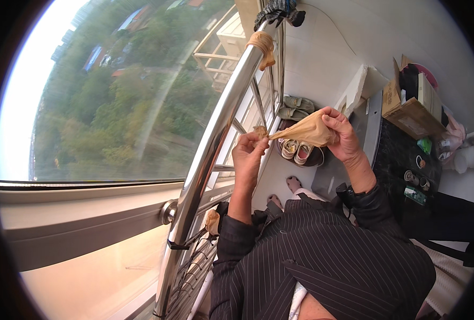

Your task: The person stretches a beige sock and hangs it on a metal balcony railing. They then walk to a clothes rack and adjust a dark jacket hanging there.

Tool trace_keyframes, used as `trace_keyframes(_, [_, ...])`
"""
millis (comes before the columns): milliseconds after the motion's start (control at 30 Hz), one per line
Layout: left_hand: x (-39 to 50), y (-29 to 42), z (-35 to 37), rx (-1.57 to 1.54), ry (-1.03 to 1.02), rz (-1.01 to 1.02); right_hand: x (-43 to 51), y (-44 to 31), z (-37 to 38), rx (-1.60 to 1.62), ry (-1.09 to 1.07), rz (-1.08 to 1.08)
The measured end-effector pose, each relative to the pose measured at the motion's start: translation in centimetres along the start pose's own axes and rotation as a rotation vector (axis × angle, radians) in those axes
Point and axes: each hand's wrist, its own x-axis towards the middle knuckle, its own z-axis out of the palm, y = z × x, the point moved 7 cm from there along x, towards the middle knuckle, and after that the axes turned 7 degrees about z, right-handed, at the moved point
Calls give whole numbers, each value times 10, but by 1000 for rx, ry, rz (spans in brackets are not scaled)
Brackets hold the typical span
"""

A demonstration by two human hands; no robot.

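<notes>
A tan nylon stocking (304, 130) is stretched between my two hands in front of the chrome handrail (221, 108). My left hand (248, 154) pinches its narrow, twisted end between thumb and fingers, and a small bunched piece (260, 131) sticks out past the fingertips. At the wider end, my right hand (343, 134) grips the cloth, its fingers partly hidden by the fabric. Another tan piece of cloth (262, 45) is wound around the upper handrail, its loose end hanging down.
Knitted gloves (279, 14) rest atop the handrail beside the window (121, 100). Sneakers (297, 151) and grey-green shoes (297, 107) lie on the floor beyond my hands. To the right, a dark tabletop (399, 154) bears a cardboard box (411, 114) and cans (411, 177). Black cords (193, 256) hang below the rail.
</notes>
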Motion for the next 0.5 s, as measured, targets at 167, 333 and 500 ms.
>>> trace_keyframes(167, [0,-3,-17,-595,124,-23,-9,-8,-50,-87,312,-65])
trace_keyframes(333, [-7,0,-14,-758,95,-25,-24,-1,-87,-436,425,-55])
trace_keyframes(500, [-15,8,3,-641,-37,-66,-29,6,-69,-1210,549,-59])
